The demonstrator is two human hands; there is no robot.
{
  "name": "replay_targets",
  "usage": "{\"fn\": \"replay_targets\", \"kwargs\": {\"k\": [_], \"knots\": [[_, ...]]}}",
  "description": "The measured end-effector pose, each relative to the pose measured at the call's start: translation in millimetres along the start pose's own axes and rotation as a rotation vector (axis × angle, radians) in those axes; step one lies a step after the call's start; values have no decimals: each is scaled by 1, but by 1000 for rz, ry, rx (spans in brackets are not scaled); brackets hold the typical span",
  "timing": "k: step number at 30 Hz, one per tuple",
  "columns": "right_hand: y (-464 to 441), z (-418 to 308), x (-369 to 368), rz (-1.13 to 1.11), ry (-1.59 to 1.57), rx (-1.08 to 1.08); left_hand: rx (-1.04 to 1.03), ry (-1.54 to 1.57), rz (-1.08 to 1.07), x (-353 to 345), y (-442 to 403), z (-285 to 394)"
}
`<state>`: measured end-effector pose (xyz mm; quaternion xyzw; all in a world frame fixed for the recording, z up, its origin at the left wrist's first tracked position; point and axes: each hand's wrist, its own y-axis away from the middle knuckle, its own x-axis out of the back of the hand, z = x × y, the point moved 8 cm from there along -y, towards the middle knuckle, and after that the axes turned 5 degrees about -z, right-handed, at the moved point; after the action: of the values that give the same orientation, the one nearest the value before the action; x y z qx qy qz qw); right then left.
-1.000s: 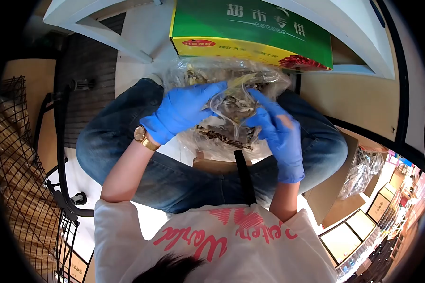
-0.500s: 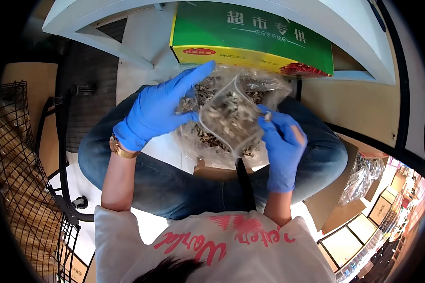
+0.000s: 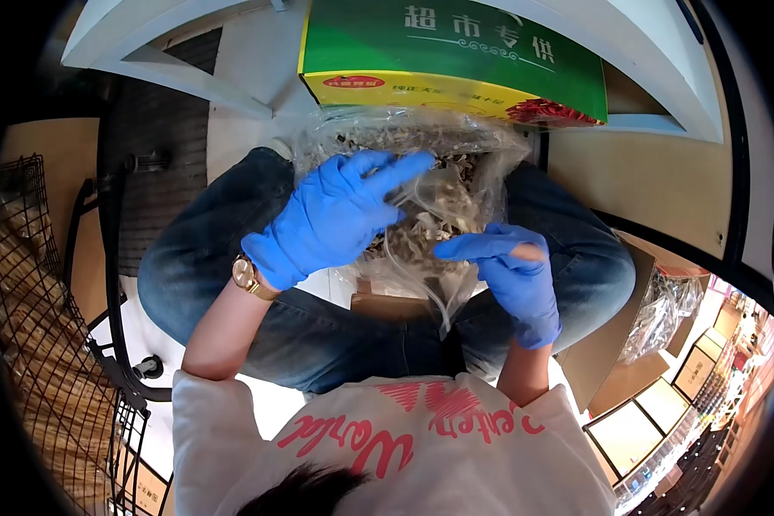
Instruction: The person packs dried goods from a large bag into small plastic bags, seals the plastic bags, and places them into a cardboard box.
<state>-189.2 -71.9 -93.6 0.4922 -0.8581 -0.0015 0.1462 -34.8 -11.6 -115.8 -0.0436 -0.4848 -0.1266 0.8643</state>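
Note:
A clear zip bag (image 3: 415, 277) with dried, brown-grey pieces, perhaps mushrooms, inside lies tilted between my blue-gloved hands. Over its upper left side is my left hand (image 3: 331, 215), its index finger stretched out and its thumb apart, near the bag's rim. From the right, my right hand (image 3: 514, 279) reaches to the bag's mouth with fingers closed at its right edge; the thumb is largely hidden. Its glove shows bare skin through a gap. Underneath, a larger clear plastic bag (image 3: 318, 133) holds many more of the dried pieces.
A green and yellow carton (image 3: 456, 64) stands just ahead, under a white frame (image 3: 181, 82). Beneath the bags is a brown cardboard piece (image 3: 391, 307). To the left is a black wire basket (image 3: 39, 344); at right, an open cardboard box (image 3: 611, 365) contains clear plastic packaging.
My left hand has moved right and down, over the zip bag. The right hand has dropped slightly, its fingers now pointing left. The zip bag sits lower, and its mouth has narrowed.

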Motion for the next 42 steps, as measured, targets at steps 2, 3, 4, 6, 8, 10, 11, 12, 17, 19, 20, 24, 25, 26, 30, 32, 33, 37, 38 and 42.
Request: {"fn": "replay_targets", "kwargs": {"k": [2,3,4,6,8,10,11,12,17,19,20,24,25,26,30,32,33,37,38,42], "knots": [[9,4,4,-15,130,22,-242,-90,102,4,4,18],[11,-2,5,-63,406,3,-266,-84,111,9,2,24],[13,-7,7,-111,683,-20,-271,-80,107,10,2,28],[17,-5,12,-248,742,-136,-344,-102,148,16,6,41],[10,-15,32,-50,323,-64,-253,-20,201,31,12,46],[0,8,52,49,299,-57,-141,20,130,38,24,34],[-7,31,56,92,316,-194,-88,-19,49,39,28,27],[-20,58,53,3,360,-262,-95,-16,43,45,29,22],[-68,237,16,-229,778,-251,-37,-198,-1,43,29,-3],[-71,284,2,-337,900,-321,30,-149,-1,38,29,-13],[-70,306,-5,-443,1023,-396,52,-151,-23,35,29,-14],[-71,344,-40,-257,1166,-599,85,-121,-25,29,25,-16],[-69,356,-48,-218,1198,-598,61,-96,-9,31,24,-16],[-67,368,-56,-178,1228,-598,72,-92,-16,31,24,-17],[-68,390,-52,-60,1035,-815,86,-108,-27,31,21,-24],[-70,437,-43,98,871,-736,97,-111,-25,33,23,-29],[-74,446,-36,149,815,-706,105,-125,-10,35,23,-33],[-89,397,-28,-300,930,-864,159,-155,30,35,29,-47],[-87,380,-27,-265,949,-826,165,-155,28,34,31,-49],[-85,405,-25,-235,809,-894,152,-194,77,43,24,-47]]}}
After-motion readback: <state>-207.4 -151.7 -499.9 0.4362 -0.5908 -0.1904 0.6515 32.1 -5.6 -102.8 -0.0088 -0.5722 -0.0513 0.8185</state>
